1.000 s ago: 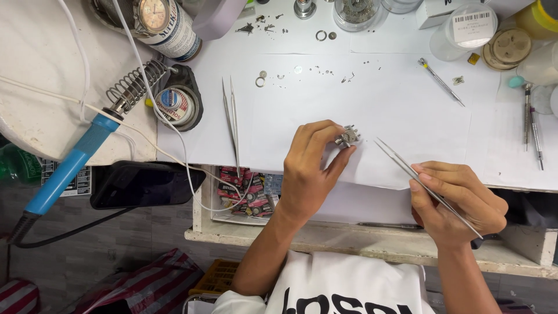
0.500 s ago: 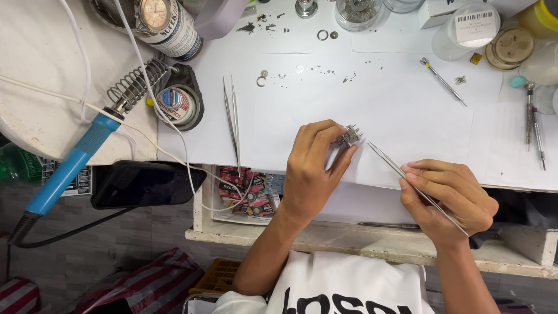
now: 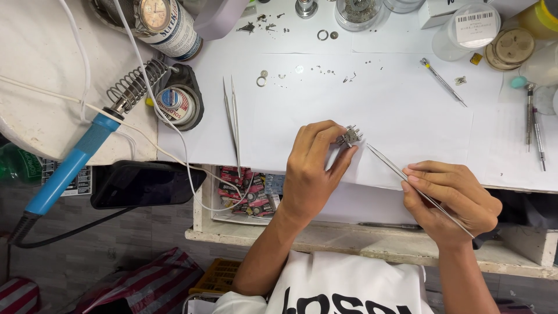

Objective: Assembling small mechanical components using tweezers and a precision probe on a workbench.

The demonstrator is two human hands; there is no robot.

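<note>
Since the earlier frame our right hand (image 3: 450,200) had slid slightly left, bringing its tweezers (image 3: 415,189) tip closer to the small metal part (image 3: 349,136); left hand (image 3: 311,171) stayed put.

Left hand was curled, thumb and fingers pinched shut on the metal part, held just above the white paper on the surface (image 3: 407,110). Right hand was closed around the long tweezers, tip near the part; we couldn't tell if it touched.

Counts:
- 2 tweezers: one in our right hand, one spare pair (image 3: 232,119) lying left of the left hand.
- 1 blue-handled soldering iron (image 3: 70,166) in its coil stand.
- 1 solder reel (image 3: 174,104) beside the stand.
- 1 black phone (image 3: 145,183) at the surface edge.
- 3 small screwdrivers: one (image 3: 443,81) upper right, two (image 3: 535,125) at the right edge.
- 1 wristwatch (image 3: 154,13) on a can, top left.

Hard to read: the part's detail was mostly covered by our fingers. Loose rings and specks near the top were too small to identify. Jars along the top edge were cut off.
</note>
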